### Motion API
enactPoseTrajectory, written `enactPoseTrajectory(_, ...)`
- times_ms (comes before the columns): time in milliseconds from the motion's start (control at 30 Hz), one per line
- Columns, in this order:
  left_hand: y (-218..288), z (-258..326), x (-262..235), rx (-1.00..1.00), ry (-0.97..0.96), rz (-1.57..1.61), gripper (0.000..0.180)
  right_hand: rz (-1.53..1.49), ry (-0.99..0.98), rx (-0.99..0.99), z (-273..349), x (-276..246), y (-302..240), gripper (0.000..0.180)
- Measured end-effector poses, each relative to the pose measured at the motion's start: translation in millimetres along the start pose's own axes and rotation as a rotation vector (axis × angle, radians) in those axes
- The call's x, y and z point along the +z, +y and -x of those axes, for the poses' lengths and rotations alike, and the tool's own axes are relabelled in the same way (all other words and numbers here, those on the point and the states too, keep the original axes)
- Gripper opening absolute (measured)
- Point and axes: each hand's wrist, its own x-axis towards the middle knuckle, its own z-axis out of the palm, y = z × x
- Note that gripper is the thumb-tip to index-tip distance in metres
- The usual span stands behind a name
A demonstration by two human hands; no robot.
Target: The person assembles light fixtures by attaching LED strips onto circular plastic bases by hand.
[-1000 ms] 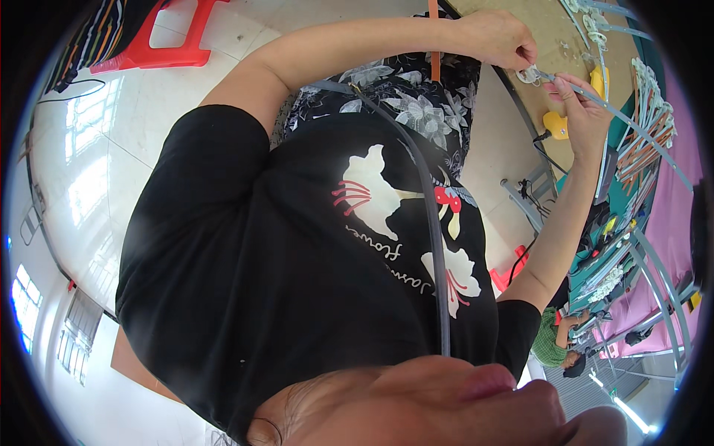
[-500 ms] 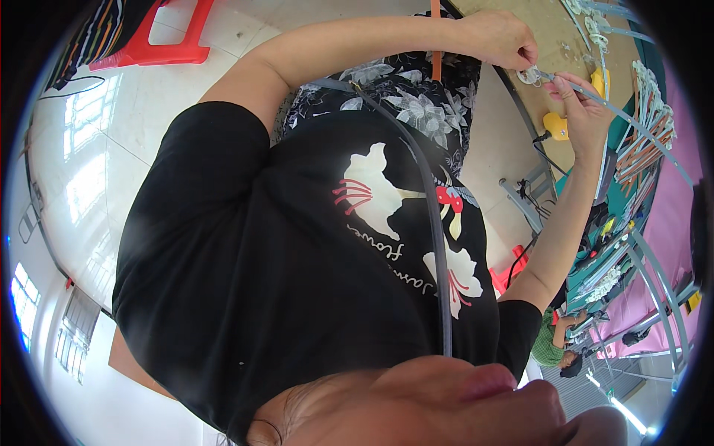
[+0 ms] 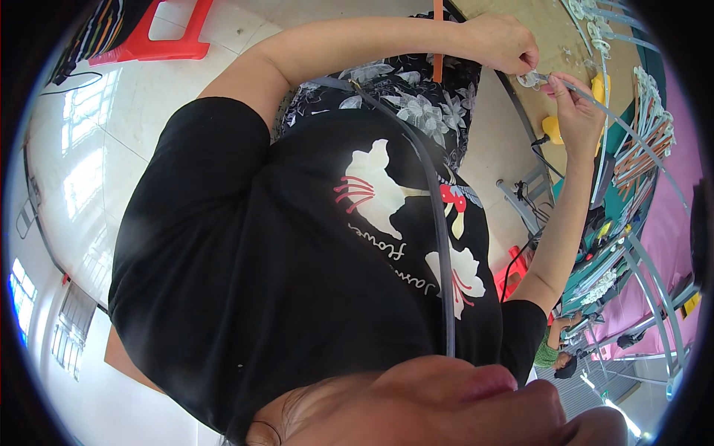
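Note:
My left hand (image 3: 509,46) is closed, its thumb and fingertips pinched at a small clear plastic piece with looped ends (image 3: 529,79). Beside it, the thumb and fingers of my right hand (image 3: 579,113) are closed round a thin pale grey strip (image 3: 632,132). One end of this strip meets the looped piece between my hands; the other runs past my right hand toward the far right. Exactly how the two parts join is too small to make out. Both hands are over the edge of a tan worktable (image 3: 550,33).
A bundle of brown and white strips (image 3: 643,160) lies on a green surface at the right. Yellow tools (image 3: 552,130) are near my right wrist. Curved metal bars (image 3: 654,290) rise lower right, near a co-worker in green (image 3: 547,353). A red stool (image 3: 190,46) stands upper left.
My right hand has shifted slightly left and downward in the picture. The strip's far end has swung lower. My left hand keeps its pinch in nearly the same place.

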Motion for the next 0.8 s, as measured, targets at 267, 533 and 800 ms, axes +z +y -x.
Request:
enactPoseTrajectory(267,0.0,0.6,0.8,0.003,-0.003,0.008,0.018,0.0,0.055,-0.078,3.8,4.9,-0.1,0.013)
enactPoseTrajectory(533,78.2,-15.2,-68.0,0.176,0.076,0.301,0.025,0.115,-0.013,-0.028,1.4,-1.1,0.1,0.012)
enactPoseTrajectory(800,76.4,-41.1,-41.1,0.32,0.02,0.13,0.013,-0.223,0.055,-0.159,0.4,6.7,-0.7,0.015)
